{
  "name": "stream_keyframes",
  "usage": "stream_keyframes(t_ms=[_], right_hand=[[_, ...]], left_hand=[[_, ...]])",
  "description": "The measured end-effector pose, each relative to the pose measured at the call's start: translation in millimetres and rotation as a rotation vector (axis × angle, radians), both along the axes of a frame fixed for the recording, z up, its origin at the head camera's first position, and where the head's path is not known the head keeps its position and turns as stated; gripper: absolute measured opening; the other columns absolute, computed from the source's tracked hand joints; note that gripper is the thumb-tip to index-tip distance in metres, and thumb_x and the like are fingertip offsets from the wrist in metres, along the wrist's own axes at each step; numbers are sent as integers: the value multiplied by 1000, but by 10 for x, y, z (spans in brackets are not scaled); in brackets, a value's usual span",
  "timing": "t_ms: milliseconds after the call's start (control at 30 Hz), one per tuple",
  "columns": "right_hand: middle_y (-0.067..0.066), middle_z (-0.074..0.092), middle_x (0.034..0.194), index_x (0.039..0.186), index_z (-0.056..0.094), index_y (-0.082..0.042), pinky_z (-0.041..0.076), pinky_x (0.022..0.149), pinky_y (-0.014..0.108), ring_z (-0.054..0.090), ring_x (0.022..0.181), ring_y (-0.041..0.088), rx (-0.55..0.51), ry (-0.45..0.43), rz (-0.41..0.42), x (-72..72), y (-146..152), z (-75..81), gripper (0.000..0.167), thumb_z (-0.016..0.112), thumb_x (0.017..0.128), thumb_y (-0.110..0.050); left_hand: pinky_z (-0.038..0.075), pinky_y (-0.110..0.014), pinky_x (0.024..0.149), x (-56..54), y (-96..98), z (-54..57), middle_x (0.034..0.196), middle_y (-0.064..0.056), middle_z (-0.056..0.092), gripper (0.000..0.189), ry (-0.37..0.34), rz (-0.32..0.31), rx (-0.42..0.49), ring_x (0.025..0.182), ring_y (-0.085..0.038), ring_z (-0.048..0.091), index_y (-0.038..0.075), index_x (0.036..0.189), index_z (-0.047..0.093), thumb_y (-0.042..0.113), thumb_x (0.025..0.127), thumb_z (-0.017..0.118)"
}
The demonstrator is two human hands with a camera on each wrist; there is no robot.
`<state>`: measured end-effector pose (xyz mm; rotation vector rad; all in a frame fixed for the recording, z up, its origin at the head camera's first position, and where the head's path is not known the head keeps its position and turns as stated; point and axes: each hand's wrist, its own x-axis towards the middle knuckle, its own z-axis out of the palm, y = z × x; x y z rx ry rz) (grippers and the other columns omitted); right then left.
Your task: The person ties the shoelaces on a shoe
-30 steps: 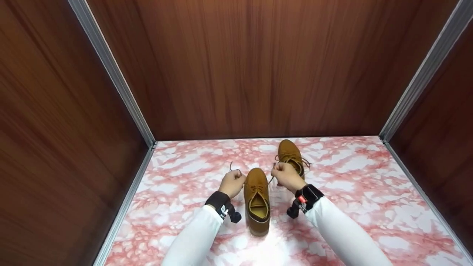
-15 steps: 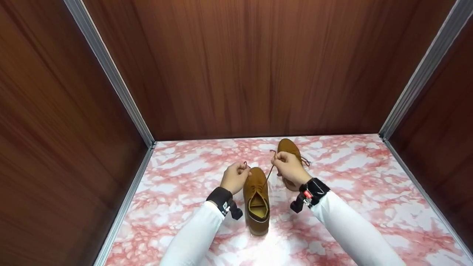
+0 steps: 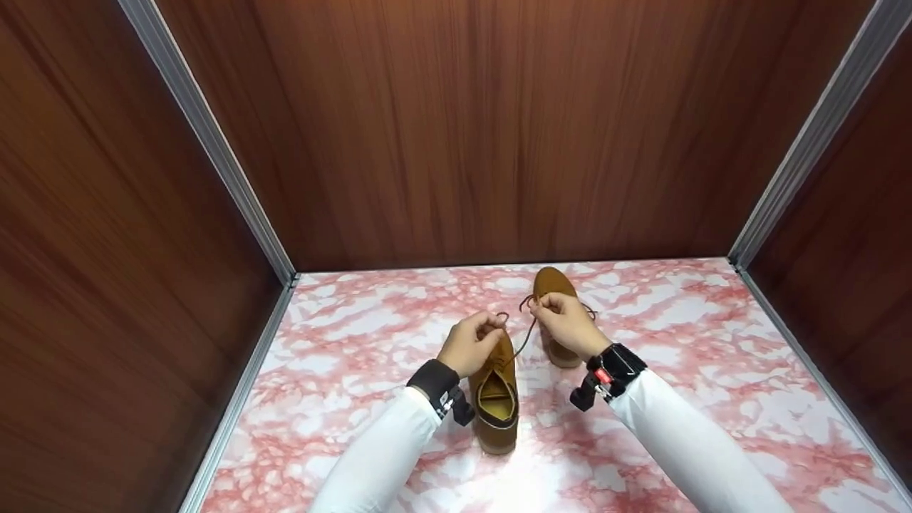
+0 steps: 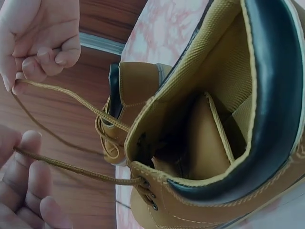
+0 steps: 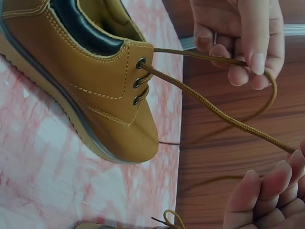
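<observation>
A tan lace-up shoe (image 3: 496, 438) stands upright, toe away from me, its heel nearest. My left hand (image 3: 467, 345) is over its front part and pinches one end of the shoelace between thumb and fingers; a short tail curls past the fingertips. To the right my right hand (image 3: 570, 324) pinches the other end of the shoelace (image 5: 209, 106), which runs up from the top eyelet of the shoe. Both lace ends rise separately from the shoe in the left wrist view. The matching second shoe (image 3: 552, 280) stands farther back, partly hidden behind my right hand.
Both shoes stand on a pink-and-white marbled surface (image 3: 356, 356). Dark wood-look panels (image 3: 456, 142) close off the back and both sides, with silver metal rails (image 3: 214, 135) at the corners. Each wrist wears a black strap with a camera.
My left hand has moved right and over the shoe with its lace end. My right hand has risen slightly and shifted right, its lace still pinched. The shoes stay in place.
</observation>
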<state>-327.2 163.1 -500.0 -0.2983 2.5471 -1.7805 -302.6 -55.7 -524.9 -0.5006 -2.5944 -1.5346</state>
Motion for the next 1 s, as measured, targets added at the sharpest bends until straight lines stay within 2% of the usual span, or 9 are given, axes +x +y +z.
stream_keyframes(t_ms=[167, 367, 500, 667, 800, 1000], right_hand=[[-7, 57, 73, 86, 63, -7, 45, 60, 20, 55, 66, 7, 24, -6, -5, 1, 24, -12, 17, 64, 101, -15], [-5, 60, 76, 93, 66, -1, 50, 61, 21, 58, 67, 8, 37, -40, 1, 21, 34, 15, 17, 65, 101, -15], [-5, 60, 75, 92, 68, -4, 51, 62, 22, 58, 66, 8, 75, -19, 14, 23, 42, 37, 15, 66, 101, -15], [-4, 58, 69, 90, 69, -4, 47, 57, 20, 55, 61, 5, 118, 29, 35, -12, 66, 47, 15, 68, 100, -15], [-3, 60, 67, 88, 70, -4, 46, 56, 20, 56, 60, 7, 150, 56, 43, -33, 82, 69, 19, 69, 101, -18], [-6, 57, 66, 90, 71, 0, 45, 54, 21, 53, 57, 7, 183, 64, 40, -58, 74, 100, 25, 69, 101, -23]], left_hand=[[51, -23, 78, 6, -26, -28, 96, -6, 73, 11, -12, -36, -36, 81, -5, 58, 9, 108, 74, 14, 100, 68], [50, -23, 76, -14, -102, -76, 91, -2, 72, 10, -71, -31, -113, 79, -5, 58, 9, 105, 75, 14, 100, 68], [51, -24, 76, -18, -156, -93, 89, -2, 72, 8, -124, -19, -169, 77, -6, 59, 9, 102, 74, 14, 98, 70], [54, -27, 77, -22, -237, -120, 92, -4, 75, 8, -174, -1, -211, 80, -9, 63, 9, 101, 74, 13, 94, 72], [53, -23, 75, -34, -270, -139, 89, -3, 76, 6, -201, 2, -215, 78, -8, 64, 7, 98, 74, 11, 93, 72], [53, -22, 78, -44, -258, -173, 93, -7, 76, 8, -234, -52, -162, 82, -9, 65, 6, 101, 73, 12, 95, 72]])
